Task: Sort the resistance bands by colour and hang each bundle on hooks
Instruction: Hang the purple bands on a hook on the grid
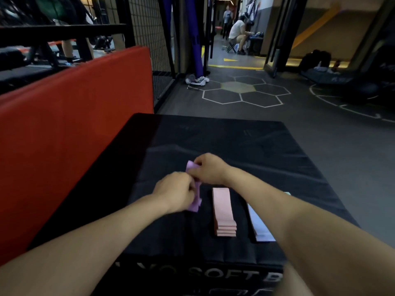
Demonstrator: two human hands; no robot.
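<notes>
- The purple bands (195, 190) are pinched between both hands over the black soft box (245, 150).
- The left hand (177, 191) grips their lower part; the right hand (208, 167) their top.
- Just right lie a pink stack (223, 210) and a pale lilac stack (259, 227).

Head-worn view, forward and downward
</notes>
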